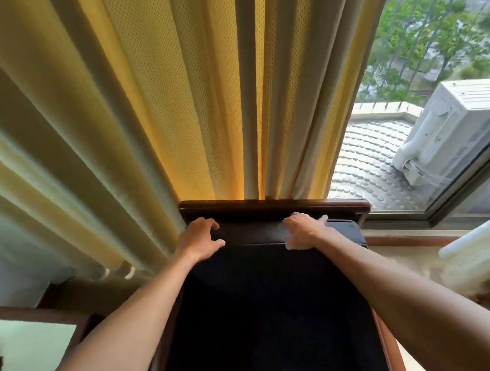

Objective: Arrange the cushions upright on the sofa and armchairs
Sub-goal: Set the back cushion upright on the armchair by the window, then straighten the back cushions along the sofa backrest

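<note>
From the head camera I see both of my bare arms stretched forward to the far end of a dark cushion (267,319) that fills the middle of the view. It sits inside a brown wooden armchair frame (273,205), whose top rail runs across just beyond my hands and whose side rails show at the near left and near right edges of the cushion.

My left hand (199,238) is at the cushion's far left corner, fingers curled over the top edge and thumb spread toward the near face; I cannot tell for sure whether it actually clamps the fabric. My right hand (303,230) is further right on the same edge, fingers hooked over the top and thumb pressed on the near face, gripping the cushion.

Behind the armchair hangs a yellow pleated curtain (168,96), touching the top rail. To the far right is a window (429,111), and through it an outdoor air-conditioner unit (455,130), a tiled roof and green trees (433,32). A pale green surface (29,359) with a wooden edge lies near left.
</note>
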A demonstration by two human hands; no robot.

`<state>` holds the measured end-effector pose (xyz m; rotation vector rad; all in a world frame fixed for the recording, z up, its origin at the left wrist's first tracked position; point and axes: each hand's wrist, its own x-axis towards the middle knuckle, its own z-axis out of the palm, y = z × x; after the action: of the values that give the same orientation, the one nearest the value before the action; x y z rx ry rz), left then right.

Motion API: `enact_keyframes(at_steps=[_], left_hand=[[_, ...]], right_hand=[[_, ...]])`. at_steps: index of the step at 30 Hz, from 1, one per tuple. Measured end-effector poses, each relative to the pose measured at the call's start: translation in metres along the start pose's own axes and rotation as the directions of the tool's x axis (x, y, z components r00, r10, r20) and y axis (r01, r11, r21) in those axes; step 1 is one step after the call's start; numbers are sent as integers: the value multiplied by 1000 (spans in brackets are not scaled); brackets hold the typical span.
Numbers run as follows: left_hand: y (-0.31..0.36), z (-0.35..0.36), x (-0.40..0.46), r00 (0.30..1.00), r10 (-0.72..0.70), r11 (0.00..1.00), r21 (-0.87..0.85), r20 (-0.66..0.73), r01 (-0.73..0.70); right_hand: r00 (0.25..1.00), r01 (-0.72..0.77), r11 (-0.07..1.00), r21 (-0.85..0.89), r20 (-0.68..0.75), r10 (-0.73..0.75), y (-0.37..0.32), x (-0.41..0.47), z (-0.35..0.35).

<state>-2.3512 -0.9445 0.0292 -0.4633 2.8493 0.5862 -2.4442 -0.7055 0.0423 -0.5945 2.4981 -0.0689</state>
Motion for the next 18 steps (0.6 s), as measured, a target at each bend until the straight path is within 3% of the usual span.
enact_keyframes(at_steps=[4, 10, 18], left_hand=[[-15, -66, -62, 996, -27, 993, -120, -79, 17], [-89, -185, -212, 944, -179, 973, -191, -276, 129], [-247, -280, -515, 737, -441, 897, -248, -512, 365]], right_hand=[[986, 151, 983, 107, -87, -142, -81, -37, -40], [891, 424, 905, -20, -169, -421, -254, -109, -67], [596, 767, 619, -171, -168, -785, -521, -301, -27]])
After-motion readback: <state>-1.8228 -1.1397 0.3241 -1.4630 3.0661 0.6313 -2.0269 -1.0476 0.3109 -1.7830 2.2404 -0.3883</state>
